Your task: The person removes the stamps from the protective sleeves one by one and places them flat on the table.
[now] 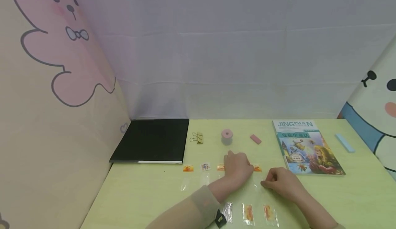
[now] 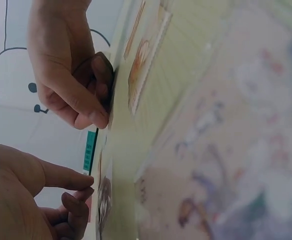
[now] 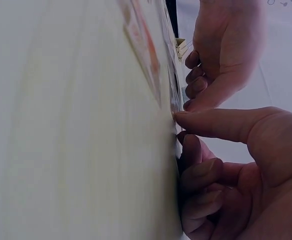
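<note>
My left hand (image 1: 237, 167) reaches over the table, thumb and forefinger pinching the left edge of a small orange stamp (image 1: 257, 168). To its right, my right hand (image 1: 284, 182) pinches the edge of a clear plastic sleeve (image 1: 255, 185) just below that stamp. Its thumb and forefinger tips sit close to the tabletop in the right wrist view. The left hand partly covers another orange stamp (image 1: 220, 167). Further left lie an orange stamp (image 1: 188, 168) and a pale stamp (image 1: 205, 167), with clear sleeves below them.
Nearer me lie sleeved stamps (image 1: 248, 214), (image 1: 270, 214) beside a shiny sleeve (image 1: 228, 212). Behind the hands are a black folder (image 1: 151, 140), a binder clip (image 1: 198, 138), a pink-topped roll (image 1: 227, 137) and a pink eraser (image 1: 255, 139). A book (image 1: 307, 150) and blue bar (image 1: 344, 143) lie right.
</note>
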